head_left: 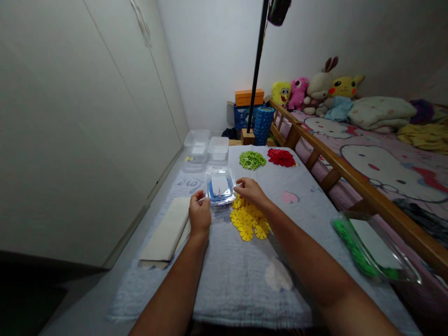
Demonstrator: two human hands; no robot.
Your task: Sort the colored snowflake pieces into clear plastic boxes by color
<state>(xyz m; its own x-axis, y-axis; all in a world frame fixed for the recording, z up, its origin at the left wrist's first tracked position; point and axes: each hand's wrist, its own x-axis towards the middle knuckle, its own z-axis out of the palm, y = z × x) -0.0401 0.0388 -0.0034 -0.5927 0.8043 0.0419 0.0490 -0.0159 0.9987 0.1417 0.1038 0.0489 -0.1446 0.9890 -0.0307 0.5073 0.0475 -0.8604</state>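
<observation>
A clear plastic box (219, 183) with a lid stands in the middle of the table, blue pieces and a white label showing through it. My left hand (200, 215) is at its lower left corner, fingers curled around the edge. On the other side, my right hand (252, 192) pinches the box's right edge between thumb and fingers. Under and beside my right wrist lies a pile of yellow flower-shaped plastic discs (248, 220). A folded beige cloth or paper sheet (166, 231) lies left of my left hand.
Farther back are light green pieces (252, 160), red pieces (282, 157) and two clear containers (197, 142) (219, 148). A clear box of green pieces (371, 247) sits at the right edge. A wooden bed rail (336, 168) borders the table; a black pole (258, 65) rises behind.
</observation>
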